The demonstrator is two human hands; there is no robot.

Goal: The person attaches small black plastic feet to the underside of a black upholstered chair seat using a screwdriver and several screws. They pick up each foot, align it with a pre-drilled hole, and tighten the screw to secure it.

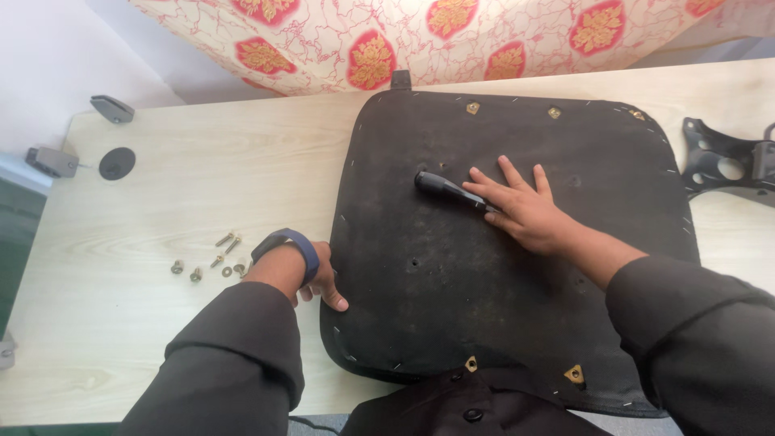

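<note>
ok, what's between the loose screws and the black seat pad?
The left hand, with a blue wristband, gripping the seat pad's left edge. Beyond it, only bare tabletop separates the screws from the pad, per the head view.

black seat base (484, 282), pale wood-grain table (161, 202), red-gold floral cloth (371, 40)

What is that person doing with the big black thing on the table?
A person has a black chair seat lying underside up on a pale wooden table. The right hand lies flat on it, over a black-handled tool. The left hand grips the seat's left edge. Some loose screws lie on the table beside that hand.
</note>
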